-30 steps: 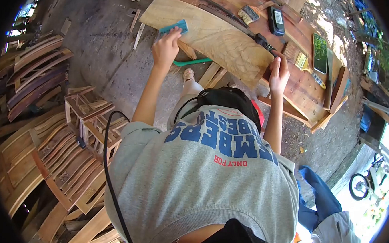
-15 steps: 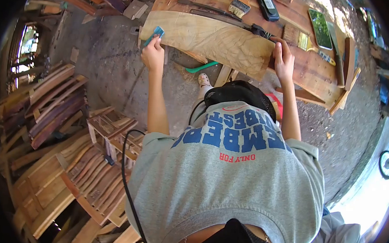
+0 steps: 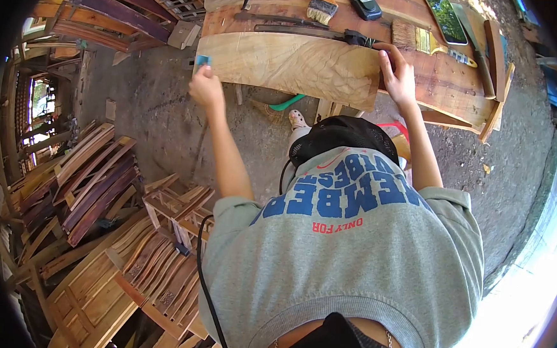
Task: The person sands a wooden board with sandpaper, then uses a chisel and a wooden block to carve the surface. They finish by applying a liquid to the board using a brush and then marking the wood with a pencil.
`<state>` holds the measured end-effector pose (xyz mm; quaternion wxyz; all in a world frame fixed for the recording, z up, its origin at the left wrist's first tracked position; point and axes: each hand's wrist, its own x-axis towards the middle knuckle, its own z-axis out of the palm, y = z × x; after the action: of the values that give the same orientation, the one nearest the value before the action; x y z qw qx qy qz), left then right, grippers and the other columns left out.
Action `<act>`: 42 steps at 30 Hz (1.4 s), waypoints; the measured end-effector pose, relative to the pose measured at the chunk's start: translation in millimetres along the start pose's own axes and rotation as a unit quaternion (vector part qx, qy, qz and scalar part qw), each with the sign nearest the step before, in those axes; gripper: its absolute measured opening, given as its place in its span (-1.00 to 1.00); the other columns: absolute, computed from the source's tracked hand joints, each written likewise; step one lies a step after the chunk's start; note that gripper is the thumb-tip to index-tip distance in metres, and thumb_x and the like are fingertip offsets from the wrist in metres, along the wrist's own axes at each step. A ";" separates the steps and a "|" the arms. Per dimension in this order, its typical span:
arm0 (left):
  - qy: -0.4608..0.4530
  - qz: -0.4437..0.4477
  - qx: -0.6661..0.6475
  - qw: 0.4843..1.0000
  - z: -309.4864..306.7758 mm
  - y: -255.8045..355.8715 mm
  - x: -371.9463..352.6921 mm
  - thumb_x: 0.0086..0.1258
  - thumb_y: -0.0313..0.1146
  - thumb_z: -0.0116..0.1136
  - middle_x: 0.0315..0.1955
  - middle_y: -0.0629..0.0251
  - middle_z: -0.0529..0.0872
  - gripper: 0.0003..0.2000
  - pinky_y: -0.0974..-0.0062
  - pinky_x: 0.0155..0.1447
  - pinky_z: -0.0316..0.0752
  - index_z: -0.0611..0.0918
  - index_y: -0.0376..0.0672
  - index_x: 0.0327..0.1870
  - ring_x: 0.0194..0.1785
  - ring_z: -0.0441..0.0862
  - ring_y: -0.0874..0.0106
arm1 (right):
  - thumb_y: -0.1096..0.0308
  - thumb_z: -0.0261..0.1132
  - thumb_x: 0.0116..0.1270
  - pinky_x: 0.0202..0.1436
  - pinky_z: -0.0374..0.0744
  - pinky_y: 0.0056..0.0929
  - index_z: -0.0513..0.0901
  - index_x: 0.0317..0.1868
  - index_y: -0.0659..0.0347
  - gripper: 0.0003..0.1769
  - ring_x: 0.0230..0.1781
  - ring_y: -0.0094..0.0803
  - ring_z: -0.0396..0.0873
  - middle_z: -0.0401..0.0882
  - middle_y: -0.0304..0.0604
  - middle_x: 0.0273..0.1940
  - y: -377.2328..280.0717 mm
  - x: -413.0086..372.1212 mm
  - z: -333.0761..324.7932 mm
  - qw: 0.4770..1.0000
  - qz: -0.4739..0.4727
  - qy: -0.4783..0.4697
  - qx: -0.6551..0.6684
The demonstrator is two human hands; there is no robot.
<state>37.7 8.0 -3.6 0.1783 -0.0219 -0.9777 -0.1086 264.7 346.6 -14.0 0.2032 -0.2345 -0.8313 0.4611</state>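
Sanding stage here, working the left end of the board [image 3: 298, 63]. My left hand [image 3: 204, 90] has its fingers curled shut around a little blue sanding pad [image 3: 202, 60], right at the board's left corner, and only a bit of the pad pokes out above my knuckles. My right hand [image 3: 396, 73] is laid open on the board's right end, fingers spread and pressing down, not wrapped around anything. The board lies along the near edge of the counter [image 3: 449, 89]. It's pale raw wood with a wavy grain and looks dry and matte next to the darker reddish counter. I reckon the next pass needs the pad flat on the wood and steady weight from my right hand so the board doesn't skate. Two bristly brushes [image 3: 320, 7] and a phone [image 3: 446, 15] sit further back, and there are curved chair parts [image 3: 93, 175] stacked on the concrete floor [image 3: 154, 115].
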 end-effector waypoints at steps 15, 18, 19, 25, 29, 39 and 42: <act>-0.010 0.013 -0.035 0.999 17.5 31.4 9.7 0.34 -0.12 -0.01 -0.41 0.02 0.71 -0.69 0.05 -0.20 0.52 0.73 -0.08 -0.22 -0.31 0.65 -0.02 | 0.01 0.06 0.37 -0.23 0.57 -0.10 0.59 -0.09 0.05 -0.65 -0.34 0.03 0.62 0.63 0.07 -0.43 10.7 -0.3 4.4 0.999 -0.032 0.040 0.006; -0.013 0.118 -0.103 0.988 1.8 99.0 -55.2 0.41 -0.09 -0.10 -0.38 0.00 0.71 -0.62 0.11 -0.18 0.54 0.72 -0.14 -0.19 -0.27 0.65 -0.01 | -0.02 0.04 0.38 -0.25 0.57 -0.10 0.58 -0.07 0.07 -0.62 -0.36 0.02 0.62 0.63 0.07 -0.42 6.0 -3.5 1.6 0.999 -0.009 0.035 0.006; -0.040 0.130 -0.094 0.986 -1.9 112.1 -69.9 0.42 -0.05 -0.13 -0.38 -0.03 0.70 -0.60 0.07 -0.16 0.51 0.71 -0.14 -0.16 -0.27 0.64 -0.05 | -0.04 0.02 0.38 -0.24 0.57 -0.09 0.58 -0.06 0.06 -0.60 -0.35 0.03 0.62 0.63 0.09 -0.41 5.8 -4.9 1.4 0.999 -0.007 0.038 0.003; 0.010 0.179 0.059 0.982 47.3 39.4 21.6 0.45 -0.10 -0.28 -0.50 -0.18 0.66 -0.47 -0.02 -0.29 0.52 0.63 -0.38 -0.45 -0.38 0.64 -0.12 | -0.11 -0.04 0.39 -0.19 0.55 -0.03 0.55 -0.04 0.05 -0.54 -0.32 0.06 0.60 0.62 0.12 -0.38 2.4 -7.3 -3.0 1.000 0.020 0.003 -0.005; -0.055 -0.006 0.038 0.998 45.2 28.2 52.3 0.44 -0.11 -0.36 -0.18 -0.15 0.66 -0.44 -0.08 -0.14 0.52 0.62 -0.46 -0.33 -0.25 0.62 -0.21 | -0.13 -0.04 0.38 -0.16 0.55 -0.03 0.53 -0.05 0.09 -0.52 -0.29 0.09 0.59 0.62 0.14 -0.37 -3.3 -9.8 -7.0 0.999 0.035 0.003 -0.003; -0.145 0.416 -0.170 0.881 -13.3 169.3 -136.7 0.50 -0.16 -0.28 0.08 -0.15 0.52 -0.54 0.16 0.09 0.48 0.50 -0.33 0.15 0.07 0.53 -0.06 | -0.14 -0.06 0.40 -0.13 0.51 -0.02 0.54 -0.08 0.14 -0.49 -0.29 0.11 0.57 0.60 0.15 -0.40 -2.1 -13.1 -5.2 0.999 0.024 0.039 0.016; -0.184 0.292 -0.083 0.935 0.3 143.4 -84.8 0.51 -0.22 -0.30 0.15 -0.11 0.49 -0.56 0.18 0.20 0.42 0.48 -0.39 0.15 0.16 0.48 -0.02 | -0.14 -0.06 0.40 -0.09 0.50 -0.01 0.54 -0.05 0.11 -0.49 -0.26 0.11 0.57 0.60 0.16 -0.38 -3.1 -15.1 -6.4 0.999 0.018 0.044 0.026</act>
<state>128.6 147.6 -4.5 0.0167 -0.3406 -0.9315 -0.1268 279.8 340.7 -10.0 0.2371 -0.2641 -0.8050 0.4754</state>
